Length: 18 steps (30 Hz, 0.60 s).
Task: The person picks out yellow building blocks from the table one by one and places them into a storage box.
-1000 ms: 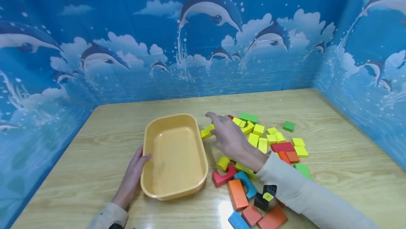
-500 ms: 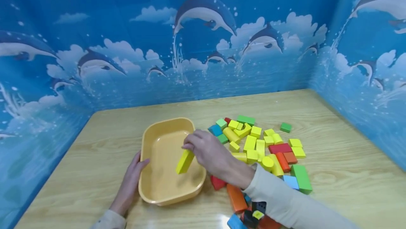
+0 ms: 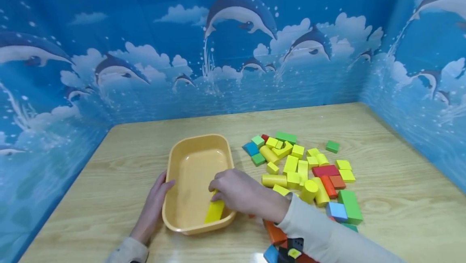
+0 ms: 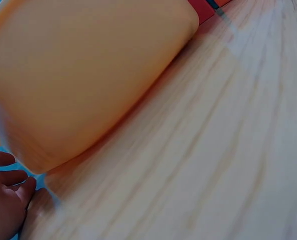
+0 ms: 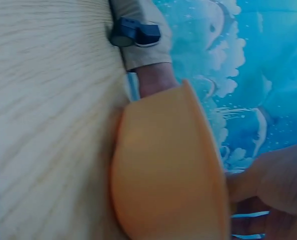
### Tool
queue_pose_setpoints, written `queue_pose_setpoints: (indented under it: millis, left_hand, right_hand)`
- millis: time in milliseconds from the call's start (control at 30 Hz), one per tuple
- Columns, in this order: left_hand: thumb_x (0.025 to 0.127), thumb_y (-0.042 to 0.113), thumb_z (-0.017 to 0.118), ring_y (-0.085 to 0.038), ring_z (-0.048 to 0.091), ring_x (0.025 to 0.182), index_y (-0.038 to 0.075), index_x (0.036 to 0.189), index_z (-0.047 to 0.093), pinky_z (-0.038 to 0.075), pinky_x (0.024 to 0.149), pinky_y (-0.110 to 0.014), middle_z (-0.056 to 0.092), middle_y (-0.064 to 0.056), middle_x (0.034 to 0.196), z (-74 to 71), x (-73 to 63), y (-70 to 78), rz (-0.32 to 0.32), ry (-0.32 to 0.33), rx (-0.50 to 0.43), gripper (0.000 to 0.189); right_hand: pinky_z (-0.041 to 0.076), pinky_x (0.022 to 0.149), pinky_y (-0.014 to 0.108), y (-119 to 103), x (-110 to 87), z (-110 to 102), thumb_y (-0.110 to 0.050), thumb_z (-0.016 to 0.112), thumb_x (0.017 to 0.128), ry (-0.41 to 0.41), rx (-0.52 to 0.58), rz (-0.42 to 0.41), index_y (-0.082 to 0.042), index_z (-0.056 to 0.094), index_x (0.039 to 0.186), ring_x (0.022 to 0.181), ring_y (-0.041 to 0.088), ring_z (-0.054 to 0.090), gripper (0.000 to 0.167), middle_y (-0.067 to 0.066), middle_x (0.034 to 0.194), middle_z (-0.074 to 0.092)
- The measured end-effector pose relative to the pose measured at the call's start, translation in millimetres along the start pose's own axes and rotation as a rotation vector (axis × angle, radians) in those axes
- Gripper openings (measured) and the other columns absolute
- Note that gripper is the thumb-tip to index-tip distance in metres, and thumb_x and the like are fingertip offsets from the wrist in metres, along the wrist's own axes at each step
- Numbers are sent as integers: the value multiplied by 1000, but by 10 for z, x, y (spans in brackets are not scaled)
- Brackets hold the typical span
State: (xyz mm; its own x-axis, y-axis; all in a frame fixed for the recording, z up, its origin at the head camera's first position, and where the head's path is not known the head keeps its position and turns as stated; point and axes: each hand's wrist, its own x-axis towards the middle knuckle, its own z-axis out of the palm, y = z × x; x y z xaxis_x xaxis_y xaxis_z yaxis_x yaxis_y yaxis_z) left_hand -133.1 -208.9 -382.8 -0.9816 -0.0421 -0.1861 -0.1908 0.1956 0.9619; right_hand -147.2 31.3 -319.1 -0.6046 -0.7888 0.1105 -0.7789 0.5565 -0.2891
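A yellow-orange plastic basin [image 3: 194, 166] stands on the table, its inside bare except for the block being lowered in. On its left side my left hand [image 3: 154, 202] grips the wall, thumb over the rim and fingers outside. My right hand [image 3: 234, 192] is over the basin's right side and pinches a long yellow block [image 3: 214, 211], which tilts down inside near the front right corner. Whether the block touches the bottom, I cannot tell. The left wrist view catches part of the left hand [image 4: 8, 197] beside the basin wall [image 4: 88, 75]; in the right wrist view the basin [image 5: 163, 170] hides the block.
Right of the basin lie several yellow blocks [image 3: 290, 164], mixed with red [image 3: 325, 170], green [image 3: 350, 206] and blue [image 3: 336, 211] ones. Orange and blue blocks [image 3: 274, 232] are partly hidden under the right forearm. A dolphin-print curtain [image 3: 233, 44] encloses the wooden table [image 3: 120, 166].
My right hand has picked up the long yellow block from beside the basin's right edge, carried it over the rim and lowered it inside toward the front. The left hand keeps its grip.
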Motion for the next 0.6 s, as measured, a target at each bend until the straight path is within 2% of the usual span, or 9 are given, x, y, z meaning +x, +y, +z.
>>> queue_pose_setpoints:
  millis: [100, 133, 233, 333, 433, 533, 600]
  left_hand:
    - [102, 27, 35, -36, 35, 135, 4, 154, 14, 26, 113, -46, 25, -23, 154, 0, 2, 1, -5, -3, 10, 60]
    - [102, 27, 34, -37, 36, 134, 4, 154, 14, 29, 111, -43, 26, -23, 154, -1, 3, -1, -3, -4, 13, 60]
    - [103, 26, 33, -36, 40, 132, 4, 154, 14, 38, 102, -29, 28, -24, 152, -2, 4, -11, -1, -6, 15, 59]
    - [103, 26, 33, -35, 42, 130, 4, 154, 16, 40, 92, -17, 30, -24, 151, -2, 4, -21, 13, -7, 16, 58]
    - [103, 27, 35, -34, 43, 129, 4, 153, 17, 41, 90, -16, 33, -23, 150, 6, -3, -20, 21, 1, 10, 58]
    - [102, 26, 36, -33, 46, 126, 5, 153, 20, 43, 90, -18, 37, -22, 148, 12, -14, -13, 24, 8, -2, 57]
    - [102, 25, 37, -33, 47, 126, 6, 153, 21, 44, 91, -18, 38, -21, 148, 15, -18, -9, 24, 13, -3, 57]
  right_hand:
    - [45, 73, 16, 2, -43, -33, -24, 73, 86, -92, -66, 5, -17, 77, 96, 76, 5, 56, 13, -10, 83, 69]
    - [43, 69, 17, -3, -52, -30, -24, 73, 86, -118, -89, -6, -19, 78, 92, 72, 5, 54, 9, -12, 78, 67]
    - [42, 68, 15, -18, -56, 15, -20, 71, 87, -187, -103, -51, -23, 78, 92, 72, 2, 54, 10, -15, 79, 67]
    - [47, 66, 12, -32, -35, 74, -16, 66, 91, -210, -51, -93, -23, 78, 95, 72, -3, 58, 14, -15, 84, 70]
    - [46, 68, 14, -39, -19, 114, -32, 57, 97, -236, -22, -108, -25, 76, 100, 74, -6, 57, 21, -18, 86, 70]
    - [44, 67, 19, -48, -17, 139, -50, 45, 98, -246, -3, -101, -29, 75, 96, 71, -6, 55, 37, -21, 79, 66]
    - [43, 67, 21, -47, -23, 146, -55, 40, 97, -254, 23, -82, -29, 74, 93, 68, -5, 55, 43, -21, 73, 63]
